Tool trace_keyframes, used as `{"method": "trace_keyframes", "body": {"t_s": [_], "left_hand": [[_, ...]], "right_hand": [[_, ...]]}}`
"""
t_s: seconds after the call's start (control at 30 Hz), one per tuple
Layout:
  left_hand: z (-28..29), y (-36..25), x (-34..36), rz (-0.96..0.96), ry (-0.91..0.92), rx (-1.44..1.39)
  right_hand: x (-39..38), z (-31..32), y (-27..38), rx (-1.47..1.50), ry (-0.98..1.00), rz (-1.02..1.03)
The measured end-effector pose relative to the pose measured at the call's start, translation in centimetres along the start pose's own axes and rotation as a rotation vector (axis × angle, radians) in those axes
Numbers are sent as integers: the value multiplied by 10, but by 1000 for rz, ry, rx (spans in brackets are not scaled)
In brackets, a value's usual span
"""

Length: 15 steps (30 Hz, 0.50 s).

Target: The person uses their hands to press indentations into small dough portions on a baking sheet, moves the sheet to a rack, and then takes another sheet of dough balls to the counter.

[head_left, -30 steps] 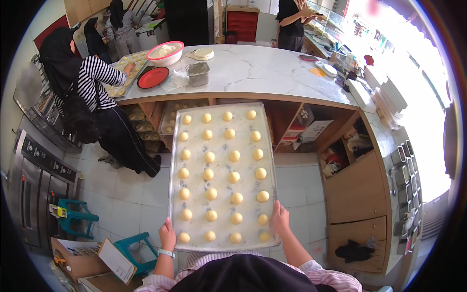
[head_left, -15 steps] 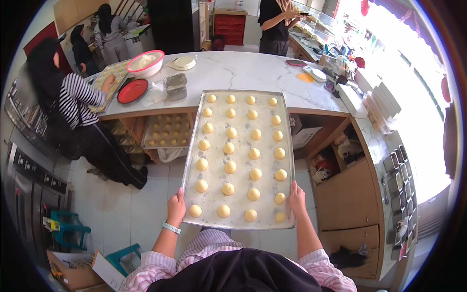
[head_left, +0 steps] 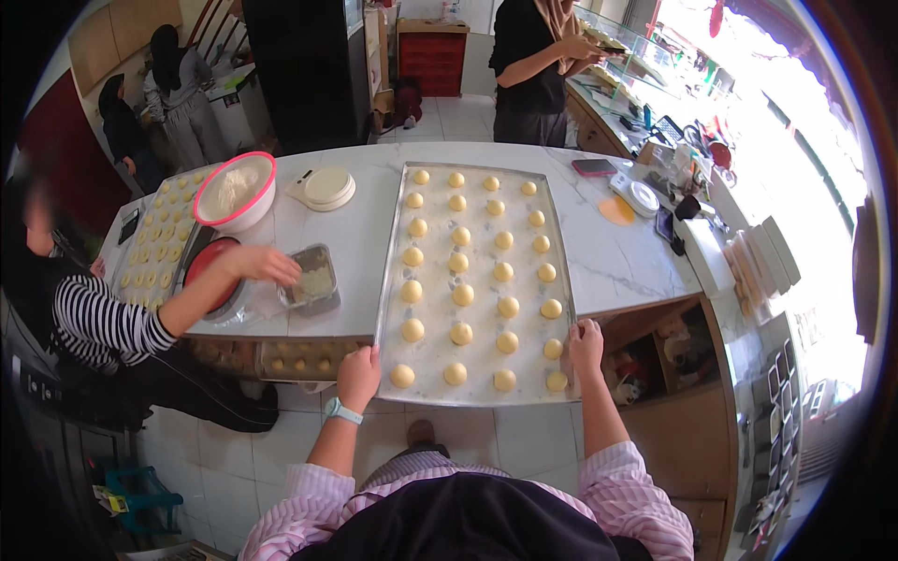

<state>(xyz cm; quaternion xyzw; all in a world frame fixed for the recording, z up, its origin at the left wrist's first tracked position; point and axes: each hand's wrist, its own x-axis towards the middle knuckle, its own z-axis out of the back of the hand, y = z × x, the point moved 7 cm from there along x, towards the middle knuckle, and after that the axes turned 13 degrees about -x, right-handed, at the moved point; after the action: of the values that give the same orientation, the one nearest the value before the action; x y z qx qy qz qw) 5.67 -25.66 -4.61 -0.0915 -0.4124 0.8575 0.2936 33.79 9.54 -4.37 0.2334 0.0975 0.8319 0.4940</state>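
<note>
The tray (head_left: 483,285) points lengthwise forward over the counter (head_left: 369,229).

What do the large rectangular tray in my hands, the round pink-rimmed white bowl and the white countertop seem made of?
Large rectangular tray: probably metal, dull and smudged, given its thin grey rim. Round pink-rimmed white bowl: likely smooth plastic, given its bright, even colour. White countertop: smooth marble or imitation, judging by faint veins.
</note>
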Motion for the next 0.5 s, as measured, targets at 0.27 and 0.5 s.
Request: {"method": "trace_keyframes", "body": {"t_s": [0.27, 0.5], "left_hand": [[0, 13, 87, 33, -251, -99], [-2, 15, 91, 125, -404, -174]], "right_hand": [[124, -75, 20, 103, 149, -52], [182, -89, 37, -97, 492, 150]]}}
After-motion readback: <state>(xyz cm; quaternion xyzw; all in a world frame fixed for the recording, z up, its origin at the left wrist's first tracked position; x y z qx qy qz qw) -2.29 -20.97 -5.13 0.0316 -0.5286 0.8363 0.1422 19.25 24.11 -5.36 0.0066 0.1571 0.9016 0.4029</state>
